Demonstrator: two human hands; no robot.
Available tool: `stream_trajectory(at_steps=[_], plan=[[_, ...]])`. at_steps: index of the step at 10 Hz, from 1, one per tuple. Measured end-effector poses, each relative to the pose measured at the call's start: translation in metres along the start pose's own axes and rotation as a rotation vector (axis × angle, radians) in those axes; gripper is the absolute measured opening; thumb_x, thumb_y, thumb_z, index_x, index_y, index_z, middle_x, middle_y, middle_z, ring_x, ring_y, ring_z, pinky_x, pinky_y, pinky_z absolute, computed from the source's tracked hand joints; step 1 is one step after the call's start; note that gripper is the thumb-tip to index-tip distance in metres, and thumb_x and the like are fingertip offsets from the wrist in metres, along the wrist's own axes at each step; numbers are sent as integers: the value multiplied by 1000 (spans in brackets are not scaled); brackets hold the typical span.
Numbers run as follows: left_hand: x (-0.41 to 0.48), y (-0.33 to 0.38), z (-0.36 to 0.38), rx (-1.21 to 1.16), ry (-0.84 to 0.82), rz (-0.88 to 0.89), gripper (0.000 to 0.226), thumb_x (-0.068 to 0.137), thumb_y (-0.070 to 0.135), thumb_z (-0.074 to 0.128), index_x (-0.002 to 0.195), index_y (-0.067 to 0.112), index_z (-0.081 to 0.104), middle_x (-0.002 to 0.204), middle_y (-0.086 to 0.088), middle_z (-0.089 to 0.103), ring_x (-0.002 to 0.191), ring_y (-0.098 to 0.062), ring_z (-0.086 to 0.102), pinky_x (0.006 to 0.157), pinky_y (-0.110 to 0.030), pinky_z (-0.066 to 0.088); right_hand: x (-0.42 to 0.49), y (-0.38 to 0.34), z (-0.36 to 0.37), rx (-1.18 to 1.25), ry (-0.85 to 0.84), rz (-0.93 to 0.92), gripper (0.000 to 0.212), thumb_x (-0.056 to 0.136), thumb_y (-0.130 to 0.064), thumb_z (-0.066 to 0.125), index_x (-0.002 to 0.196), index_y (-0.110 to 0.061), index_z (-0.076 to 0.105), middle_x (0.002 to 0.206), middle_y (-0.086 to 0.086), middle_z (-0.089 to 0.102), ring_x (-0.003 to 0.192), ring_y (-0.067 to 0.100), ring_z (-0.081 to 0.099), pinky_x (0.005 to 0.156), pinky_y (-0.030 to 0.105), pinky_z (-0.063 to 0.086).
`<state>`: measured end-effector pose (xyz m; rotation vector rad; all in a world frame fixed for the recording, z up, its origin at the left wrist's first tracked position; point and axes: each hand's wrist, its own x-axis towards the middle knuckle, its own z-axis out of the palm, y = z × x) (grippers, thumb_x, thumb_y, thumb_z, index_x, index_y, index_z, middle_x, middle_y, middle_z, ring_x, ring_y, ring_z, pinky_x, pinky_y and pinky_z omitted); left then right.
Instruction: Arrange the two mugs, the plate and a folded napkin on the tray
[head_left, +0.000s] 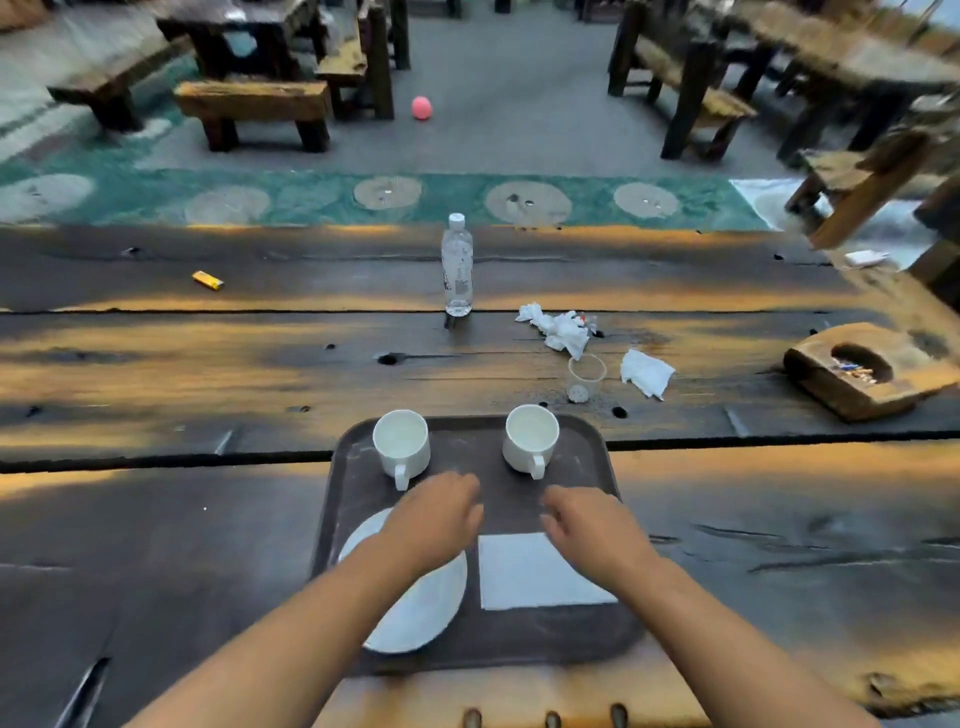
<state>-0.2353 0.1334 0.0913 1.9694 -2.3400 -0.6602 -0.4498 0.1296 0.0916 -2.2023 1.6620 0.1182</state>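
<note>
Both of our hands reach forward over the dark brown plastic tray (592, 634), palms down, forearms bare and angled in from the near edge of the table. Our left hand (436, 519) hovers with fingers loosely spread and slightly curled, gripping nothing; its wrist and forearm cover part of the round white plate (421, 613), which lies on the tray's near left side. Our right hand (592, 530) is likewise loose and empty, fingers fanned toward the left, with its heel above the far right corner of the white folded napkin (530, 571). That napkin lies flat on the near right of the tray, just beside the plate. Whether either hand touches what lies below it, we cannot tell.

Ahead of our fingertips, on the tray's far half, stand two white ceramic mugs, upright with handles pointing toward us: the left mug (401, 444) just beyond our left hand, the right mug (531, 436) beyond our right. The tray rests on the dark plank wooden table (208, 545).
</note>
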Motion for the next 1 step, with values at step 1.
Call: stream_trajectory(at_steps=[1], plan=[[17, -17, -71, 63, 172, 32, 23, 99, 31, 45, 105, 13, 59, 108, -8, 65, 100, -31, 61, 75, -37, 48, 17, -25, -66, -12, 143, 4, 19, 98, -34, 47, 95, -20, 60, 92, 3, 70, 90, 31, 65, 67, 38, 48]])
